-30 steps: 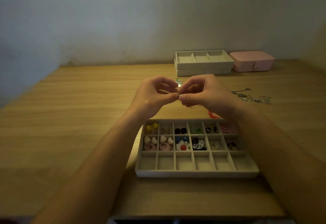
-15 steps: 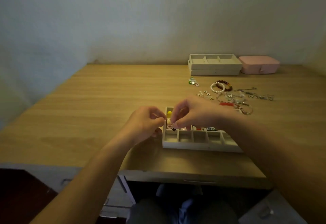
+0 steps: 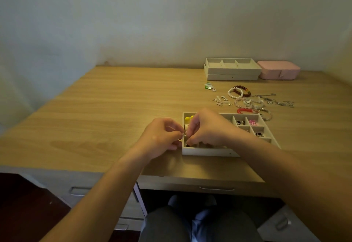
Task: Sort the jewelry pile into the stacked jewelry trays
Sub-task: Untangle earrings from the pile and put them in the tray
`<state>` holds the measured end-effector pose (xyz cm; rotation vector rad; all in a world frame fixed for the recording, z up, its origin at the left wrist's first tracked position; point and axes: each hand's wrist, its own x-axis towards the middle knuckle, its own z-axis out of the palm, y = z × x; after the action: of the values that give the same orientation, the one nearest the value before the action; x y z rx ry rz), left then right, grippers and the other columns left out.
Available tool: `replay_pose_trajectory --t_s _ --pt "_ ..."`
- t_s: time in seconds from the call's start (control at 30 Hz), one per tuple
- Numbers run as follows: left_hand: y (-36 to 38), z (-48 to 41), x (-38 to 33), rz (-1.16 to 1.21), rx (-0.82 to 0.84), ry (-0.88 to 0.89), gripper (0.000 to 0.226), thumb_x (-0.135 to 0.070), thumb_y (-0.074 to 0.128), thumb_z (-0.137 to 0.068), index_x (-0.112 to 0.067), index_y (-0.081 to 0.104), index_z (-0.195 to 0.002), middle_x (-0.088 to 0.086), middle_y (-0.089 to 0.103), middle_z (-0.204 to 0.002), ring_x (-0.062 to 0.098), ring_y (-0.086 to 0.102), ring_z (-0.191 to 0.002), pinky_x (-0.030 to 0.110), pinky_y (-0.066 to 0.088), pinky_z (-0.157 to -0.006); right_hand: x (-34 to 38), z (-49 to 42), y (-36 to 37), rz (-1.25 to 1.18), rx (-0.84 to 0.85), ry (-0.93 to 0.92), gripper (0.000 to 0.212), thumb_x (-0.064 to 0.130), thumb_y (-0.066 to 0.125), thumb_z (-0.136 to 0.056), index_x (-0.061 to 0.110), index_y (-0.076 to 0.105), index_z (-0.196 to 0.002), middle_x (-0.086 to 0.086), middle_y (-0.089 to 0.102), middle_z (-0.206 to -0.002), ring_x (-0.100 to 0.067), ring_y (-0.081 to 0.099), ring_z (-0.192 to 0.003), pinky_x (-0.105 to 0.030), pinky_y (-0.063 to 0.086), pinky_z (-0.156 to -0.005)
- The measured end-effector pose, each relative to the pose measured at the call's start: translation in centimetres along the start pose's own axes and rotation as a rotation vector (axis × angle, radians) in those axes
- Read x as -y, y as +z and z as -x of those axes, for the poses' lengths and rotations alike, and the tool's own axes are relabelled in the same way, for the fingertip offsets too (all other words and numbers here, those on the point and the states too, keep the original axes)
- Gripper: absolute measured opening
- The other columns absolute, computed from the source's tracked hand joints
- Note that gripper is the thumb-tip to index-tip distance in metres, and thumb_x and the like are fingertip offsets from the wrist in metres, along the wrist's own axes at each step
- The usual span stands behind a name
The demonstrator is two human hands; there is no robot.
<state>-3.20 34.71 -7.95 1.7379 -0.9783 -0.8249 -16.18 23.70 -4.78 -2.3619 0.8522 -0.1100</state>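
Observation:
A beige compartment tray lies near the desk's front edge, holding yellow beads, dark studs and a pink piece. My left hand and my right hand meet over the tray's front-left corner, fingertips pinching one small piece of jewelry too tiny to identify. The right hand hides the tray's middle cells. Behind the tray lies the jewelry pile: a pearl bracelet, a dark red bead bracelet, silver chains and small earrings.
Two stacked beige trays stand at the back by the wall, a pink jewelry box to their right. A few small earrings lie apart, left of the pile. Drawers and my knees show below the desk edge.
The view has pulled back and tilted down. Both hands, still pinching the small piece together, have come down from above the tray to its front-left corner.

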Motion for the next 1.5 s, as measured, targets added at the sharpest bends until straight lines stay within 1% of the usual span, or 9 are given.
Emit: replay_pose_trajectory --t_s 0.43,0.6,0.7,0.83,0.9,1.0,1.13,1.33,1.5 --pt "-0.1 -0.2 -0.1 0.024 0.008 -0.031 0.012 -0.001 0.065 -0.09 -0.012 0.068 -0.087 0.008 0.07 -0.079 0.016 0.071 -0.066 0.031 0.058 -0.068 0.4 -0.2 0.3 0.086 -0.026 0.009 0.016 0.013 0.084 -0.078 0.024 0.076 -0.07 0.006 0.071 -0.066 -0.005 0.063 -0.056 -0.02 0.046 -0.051" --pt "-0.2 -0.5 -0.2 0.009 0.01 -0.051 0.01 -0.002 0.064 -0.09 -0.011 0.068 -0.089 0.009 0.071 -0.082 0.019 0.073 -0.068 0.03 0.058 -0.064 0.4 0.1 -0.2 0.068 -0.061 -0.014 0.009 0.01 0.078 -0.082 0.018 0.082 -0.083 0.004 0.075 -0.076 -0.009 0.069 -0.075 -0.032 0.061 -0.072" --pt "-0.1 -1.1 -0.4 -0.056 -0.033 -0.038 0.011 -0.006 0.065 -0.09 -0.015 0.069 -0.087 0.007 0.072 -0.081 0.019 0.073 -0.066 0.029 0.053 -0.056 0.2 0.3 -1.0 0.043 -0.093 -0.012 0.009 0.012 0.08 -0.083 0.02 0.082 -0.084 0.005 0.075 -0.079 -0.009 0.069 -0.078 -0.028 0.059 -0.07" --pt "0.2 -2.9 -1.4 -0.174 -0.131 0.047 0.017 -0.008 0.066 -0.085 -0.023 0.07 -0.078 0.003 0.072 -0.077 0.016 0.065 -0.06 0.025 0.045 -0.053 -1.2 -0.1 -3.1 -0.077 -0.191 0.006 0.01 0.011 0.078 -0.086 0.021 0.075 -0.088 0.005 0.072 -0.084 -0.009 0.068 -0.083 -0.024 0.055 -0.07" --pt "0.6 -4.2 -2.4 -0.234 -0.152 0.111 0.019 -0.01 0.067 -0.083 -0.026 0.07 -0.073 0.0 0.071 -0.075 0.016 0.064 -0.064 0.025 0.045 -0.058 -2.8 -0.6 -4.6 -0.154 -0.266 0.028 0.01 0.01 0.077 -0.087 0.019 0.072 -0.089 0.002 0.072 -0.088 -0.012 0.068 -0.085 -0.028 0.058 -0.073" --pt "1.3 -6.1 -3.8 -0.285 -0.144 0.16 0.02 -0.012 0.066 -0.085 -0.029 0.07 -0.074 -0.002 0.072 -0.084 0.016 0.067 -0.074 0.03 0.055 -0.067 -5.6 -1.8 -6.8 -0.241 -0.393 0.068 0.009 0.01 0.075 -0.088 0.017 0.07 -0.091 -0.002 0.071 -0.092 -0.015 0.067 -0.084 -0.025 0.051 -0.063" --pt "2.8 -9.7 -5.4 -0.362 -0.105 0.176 0.02 -0.017 0.066 -0.09 -0.033 0.068 -0.078 -0.004 0.07 -0.093 0.012 0.065 -0.081 0.025 0.05 -0.061 -9.5 -3.9 -9.5 -0.283 -0.494 0.132 0.008 0.008 0.072 -0.091 0.015 0.072 -0.096 -0.004 0.072 -0.094 -0.017 0.067 -0.081 -0.026 0.051 -0.063" --pt "5.0 -15.0 -6.8 -0.468 -0.05 0.194 0.018 -0.016 0.073 -0.088 -0.031 0.068 -0.08 -0.005 0.071 -0.09 0.015 0.067 -0.085 0.034 0.058 -0.079 -13.1 -6.8 -11.6 -0.217 -0.394 0.142 0.019 0.004 0.064 -0.097 0.015 0.077 -0.105 -0.001 0.074 -0.095 -0.013 0.068 -0.083 -0.02 0.051 -0.064" --pt "6.6 -18.6 -7.1 -0.648 -0.024 0.189 0.021 -0.013 0.074 -0.086 -0.032 0.069 -0.082 -0.011 0.068 -0.086 0.013 0.067 -0.086 0.039 0.059 -0.085 -14.4 -9.0 -11.4 -0.078 -0.247 0.118 0.018 0.009 0.068 -0.095 0.022 0.075 -0.103 0.004 0.071 -0.103 -0.009 0.065 -0.096 -0.023 0.054 -0.078"
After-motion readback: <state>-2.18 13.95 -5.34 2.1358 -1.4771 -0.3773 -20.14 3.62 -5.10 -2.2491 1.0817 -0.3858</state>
